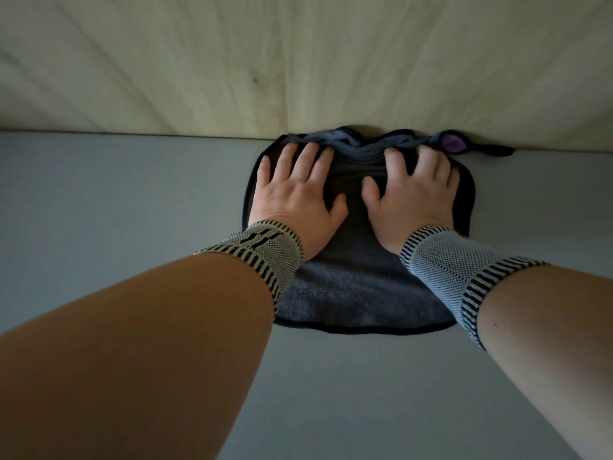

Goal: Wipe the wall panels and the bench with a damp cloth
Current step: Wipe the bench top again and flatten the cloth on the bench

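our left hand and right hand press flat, fingers spread, on the cloth, bunched against the wall panel, bench beneath.

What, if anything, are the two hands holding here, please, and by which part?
Nothing is gripped: the left hand and right hand press flat on the dark cloth, near its bunched far edge.
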